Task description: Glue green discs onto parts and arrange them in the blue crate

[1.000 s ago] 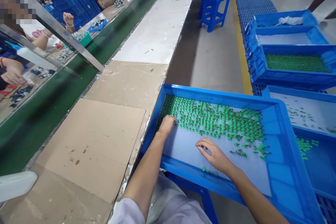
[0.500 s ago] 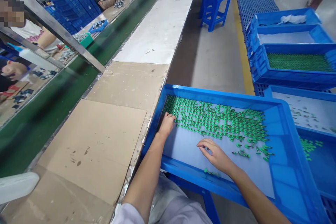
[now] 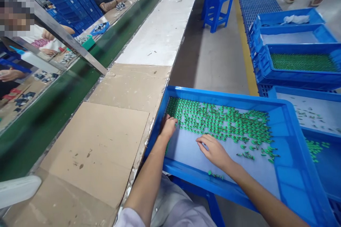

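Note:
A blue plastic tray [image 3: 229, 96] lies in front of me, lined with a white sheet [image 3: 186, 152]. Rows of small green parts with dark tips [image 3: 223, 118] cover its far half, and a few lie loose nearer me. At the tray's left side my left hand [image 3: 168, 127] is closed, fingers bent down among the green parts; what is between its fingertips is too small to make out. My right hand [image 3: 214, 151] hovers over the white sheet near the front row, its thumb and fingers drawn together. Whatever they pinch, if anything, is hidden.
Left of the tray runs a bench covered with cardboard [image 3: 98, 142], then a green conveyor belt [image 3: 106, 48]. Co-workers sit beyond it with small parts. To the right stand more blue trays [image 3: 301, 81], and blue stools [image 3: 220, 7] stand farther back.
My right hand has moved slightly left and away from me, nearer the front row of green parts. My left hand has shifted only a little. Across the belt, co-workers' hands have moved.

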`<state>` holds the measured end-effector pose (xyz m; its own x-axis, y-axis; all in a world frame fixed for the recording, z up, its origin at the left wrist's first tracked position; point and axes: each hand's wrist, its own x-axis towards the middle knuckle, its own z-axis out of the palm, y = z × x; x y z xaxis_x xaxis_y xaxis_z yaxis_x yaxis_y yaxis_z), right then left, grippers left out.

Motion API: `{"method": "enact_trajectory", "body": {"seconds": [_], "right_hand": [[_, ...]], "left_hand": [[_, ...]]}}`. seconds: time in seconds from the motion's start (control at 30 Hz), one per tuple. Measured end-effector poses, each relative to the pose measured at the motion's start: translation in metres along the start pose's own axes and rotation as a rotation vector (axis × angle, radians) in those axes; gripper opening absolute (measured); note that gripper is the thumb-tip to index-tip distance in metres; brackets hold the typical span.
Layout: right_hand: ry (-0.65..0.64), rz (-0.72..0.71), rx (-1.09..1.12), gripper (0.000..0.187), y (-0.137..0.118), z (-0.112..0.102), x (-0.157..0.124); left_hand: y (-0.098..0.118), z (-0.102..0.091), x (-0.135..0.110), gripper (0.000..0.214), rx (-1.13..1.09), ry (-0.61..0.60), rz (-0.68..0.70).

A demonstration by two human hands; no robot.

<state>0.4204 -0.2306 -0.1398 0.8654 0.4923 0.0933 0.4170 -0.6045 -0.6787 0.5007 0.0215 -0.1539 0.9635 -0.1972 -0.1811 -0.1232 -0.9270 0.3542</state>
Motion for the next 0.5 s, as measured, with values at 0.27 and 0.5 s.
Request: {"method": "enact_trajectory", "body": {"seconds": [0.27, 0.5], "right_hand": [[-0.164, 0.098, -0.303, 0.021, -0.014, 0.022, 0.101], [-0.178, 0.176, -0.442, 0.024, -0.024, 0.045, 0.128]], "left_hand": [[0.006, -0.002, -0.004, 0.034, -0.033, 0.021, -0.013], [0.009, -0.002, -0.003, 0.048, -0.105, 0.063, -0.038]]}}
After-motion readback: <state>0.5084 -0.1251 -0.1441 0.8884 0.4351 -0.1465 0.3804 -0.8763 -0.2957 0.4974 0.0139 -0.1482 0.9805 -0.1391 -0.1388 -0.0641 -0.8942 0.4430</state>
